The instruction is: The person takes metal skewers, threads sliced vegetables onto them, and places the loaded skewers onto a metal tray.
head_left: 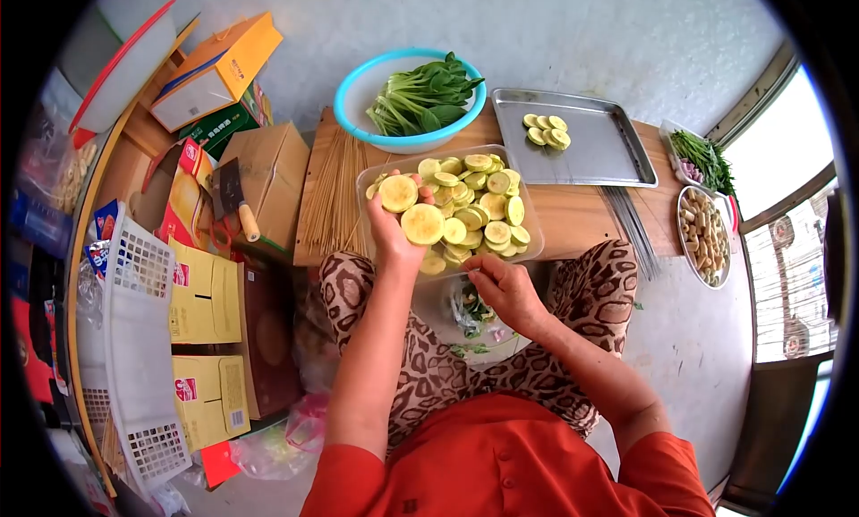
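Observation:
My left hand (394,235) is closed around a few round zucchini slices (422,224), held over the left side of a clear plastic container (536,222). More cut zucchini slices (470,195), pale yellow with green rims, fill that container. At its front edge my right hand (508,289) is closed with thumb and fingers pinched together; whatever they may hold does not show. A metal tray (582,150) behind and to the right bears a small group of zucchini slices (547,131). Thin bamboo skewers (331,195) lie left of the container.
A blue-rimmed basin (344,105) of leafy greens stands at the back. Metal skewers (631,222) jut over the table's front edge. Right are a plate of skewered rolls (704,235) and green herbs (702,155). A cleaver (231,190) rests by cardboard boxes at left.

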The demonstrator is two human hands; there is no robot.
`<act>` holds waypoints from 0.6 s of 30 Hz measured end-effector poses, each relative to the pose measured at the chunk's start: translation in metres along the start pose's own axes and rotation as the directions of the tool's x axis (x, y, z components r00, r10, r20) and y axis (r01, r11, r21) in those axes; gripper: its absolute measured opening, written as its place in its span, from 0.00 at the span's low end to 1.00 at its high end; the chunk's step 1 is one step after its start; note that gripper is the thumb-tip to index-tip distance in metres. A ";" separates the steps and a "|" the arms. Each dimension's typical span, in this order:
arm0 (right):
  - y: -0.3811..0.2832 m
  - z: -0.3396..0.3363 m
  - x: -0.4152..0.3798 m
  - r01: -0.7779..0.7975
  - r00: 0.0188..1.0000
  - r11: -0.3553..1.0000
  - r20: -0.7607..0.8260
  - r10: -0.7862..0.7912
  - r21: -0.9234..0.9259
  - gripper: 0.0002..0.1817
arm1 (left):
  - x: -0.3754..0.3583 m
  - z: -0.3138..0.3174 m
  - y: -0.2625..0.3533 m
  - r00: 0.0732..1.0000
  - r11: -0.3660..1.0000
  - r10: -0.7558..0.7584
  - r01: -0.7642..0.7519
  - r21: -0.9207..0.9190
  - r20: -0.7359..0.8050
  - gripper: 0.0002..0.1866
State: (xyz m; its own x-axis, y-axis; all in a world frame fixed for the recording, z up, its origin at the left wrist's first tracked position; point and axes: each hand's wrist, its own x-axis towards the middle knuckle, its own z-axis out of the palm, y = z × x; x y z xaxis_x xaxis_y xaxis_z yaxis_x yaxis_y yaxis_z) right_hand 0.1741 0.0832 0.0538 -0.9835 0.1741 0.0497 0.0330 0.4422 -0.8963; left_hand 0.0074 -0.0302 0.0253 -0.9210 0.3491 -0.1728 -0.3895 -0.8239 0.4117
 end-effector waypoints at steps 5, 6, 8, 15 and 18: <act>0.000 0.001 0.000 -0.008 1.000 1.000 0.011 0.008 -0.017 0.08 | 0.001 -0.003 -0.003 1.000 1.000 0.011 -0.011 -0.006 0.021 0.20; 0.000 0.003 0.000 0.003 1.000 1.000 0.002 -0.003 -0.002 0.08 | 0.002 -0.004 -0.003 1.000 1.000 0.012 -0.012 -0.006 0.018 0.20; 0.000 0.005 0.000 -0.009 1.000 1.000 0.004 0.009 0.006 0.08 | 0.003 -0.005 -0.004 1.000 1.000 0.002 -0.002 -0.029 0.017 0.20; 0.005 0.010 0.001 -0.003 1.000 1.000 -0.018 0.003 0.026 0.08 | 0.002 -0.004 -0.003 1.000 0.999 0.027 -0.026 0.024 -0.007 0.19; 0.018 0.016 0.004 -0.011 1.000 0.983 -0.008 0.013 0.181 0.08 | 0.002 -0.006 -0.002 1.000 0.999 0.026 -0.026 0.026 -0.004 0.20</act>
State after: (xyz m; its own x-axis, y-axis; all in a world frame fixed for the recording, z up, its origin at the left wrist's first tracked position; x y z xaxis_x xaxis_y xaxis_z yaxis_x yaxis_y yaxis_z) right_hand 0.1681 0.0780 0.0308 -0.9815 0.1868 0.0418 0.0111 0.2737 -0.9618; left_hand 0.0059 -0.0303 0.0183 -0.9309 0.3259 -0.1651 -0.3652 -0.8210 0.4388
